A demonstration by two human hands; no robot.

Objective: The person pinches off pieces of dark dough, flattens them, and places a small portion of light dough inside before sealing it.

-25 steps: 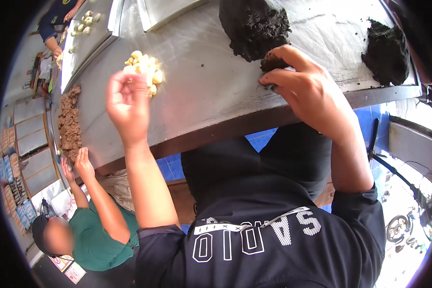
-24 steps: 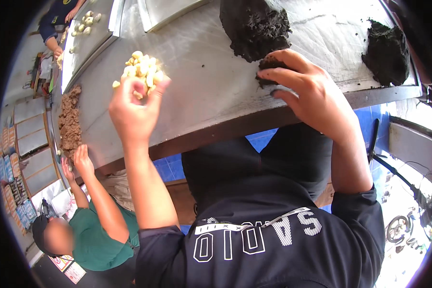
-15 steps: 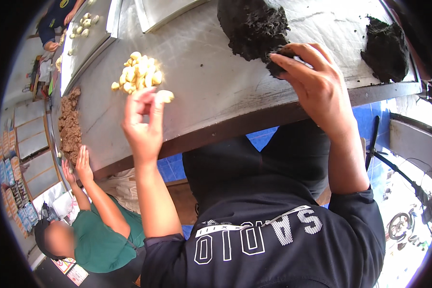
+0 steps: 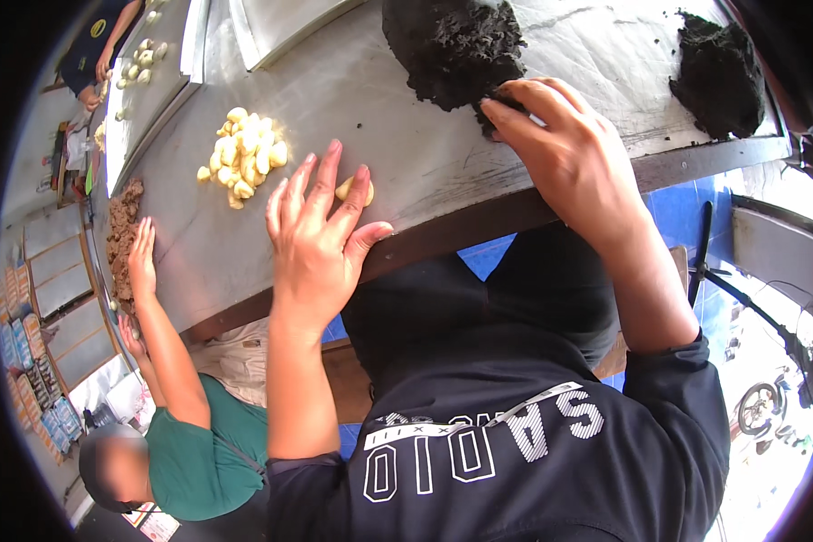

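My left hand point(image 4: 319, 237) is open over the metal table point(image 4: 434, 158), fingers spread. A pale yellow, rounded dough-like piece point(image 4: 369, 193) lies at its index finger, partly covered by it. To the left of this hand sits a heap of similar yellow pieces point(image 4: 244, 154). My right hand point(image 4: 569, 149) is closed, its thumb and fingertips pinching some black dough point(image 4: 487, 119) at the lower edge of a large black dough mass point(image 4: 452, 54). The fingers hide most of the pinched part, and whether it is separate from the mass I cannot tell.
Another black dough lump point(image 4: 718, 77) lies at the table's right end. Trays point(image 4: 285, 32) stand along the far side, one with pale balls point(image 4: 143, 65). At left, a co-worker in green point(image 4: 208, 452) has hands by a brown crumbly mass point(image 4: 122, 239). Another person's hand point(image 4: 88, 97) shows farther off.
My left hand has moved right, away from the yellow heap, and opened from its pinch; the yellow piece it held is now on the table. My right hand stays at the black dough.
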